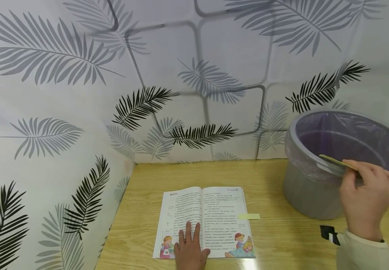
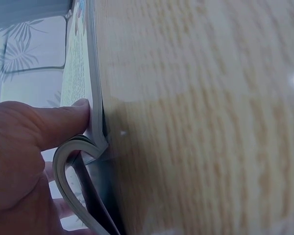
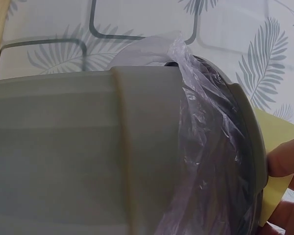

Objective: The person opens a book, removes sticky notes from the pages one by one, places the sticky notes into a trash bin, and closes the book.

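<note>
An open book (image 1: 221, 213) with printed text and cartoon figures lies on the wooden table. My left hand (image 1: 191, 247) rests on the lower part of its left page, fingers spread and straight. In the left wrist view the thumb (image 2: 68, 120) lies on a page beside the book's curved spine. My right hand (image 1: 370, 195) pinches a piece of yellow paper (image 1: 331, 160) between thumb and fingers, at the near rim of a grey trash bin (image 1: 310, 195). The right wrist view shows the yellow paper (image 3: 277, 132) just beyond the bin's rim.
A clear plastic liner (image 3: 206, 147) is folded over the bin's rim. One pale yellow sticky tab (image 1: 253, 216) juts from the book's right edge. Behind the table (image 1: 268, 240) stands a wall (image 1: 167, 56) with a leaf pattern. A black strap end (image 1: 327, 232) hangs by the right wrist.
</note>
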`<action>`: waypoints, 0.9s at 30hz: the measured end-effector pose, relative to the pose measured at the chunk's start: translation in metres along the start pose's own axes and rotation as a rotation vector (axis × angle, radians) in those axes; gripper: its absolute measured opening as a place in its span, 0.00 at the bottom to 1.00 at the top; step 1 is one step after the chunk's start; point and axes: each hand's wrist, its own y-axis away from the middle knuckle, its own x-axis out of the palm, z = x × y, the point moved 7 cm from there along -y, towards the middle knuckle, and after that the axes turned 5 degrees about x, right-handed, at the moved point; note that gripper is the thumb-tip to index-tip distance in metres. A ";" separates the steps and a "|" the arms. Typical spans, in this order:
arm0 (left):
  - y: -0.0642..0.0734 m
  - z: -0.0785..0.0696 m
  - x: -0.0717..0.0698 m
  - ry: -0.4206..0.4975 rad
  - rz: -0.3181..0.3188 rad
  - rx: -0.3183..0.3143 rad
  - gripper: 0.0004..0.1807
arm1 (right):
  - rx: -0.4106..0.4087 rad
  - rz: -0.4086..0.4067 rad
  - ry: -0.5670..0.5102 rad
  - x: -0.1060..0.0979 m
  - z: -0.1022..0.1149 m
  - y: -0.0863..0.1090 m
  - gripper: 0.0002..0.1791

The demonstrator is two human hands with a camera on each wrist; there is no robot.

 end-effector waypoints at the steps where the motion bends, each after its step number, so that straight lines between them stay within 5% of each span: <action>1: 0.000 0.000 0.000 -0.001 -0.002 -0.001 0.48 | -0.008 0.002 -0.003 0.000 0.000 0.000 0.14; 27: 0.002 -0.002 -0.002 0.001 -0.009 0.015 0.46 | 0.059 0.036 -0.012 0.000 0.002 0.000 0.11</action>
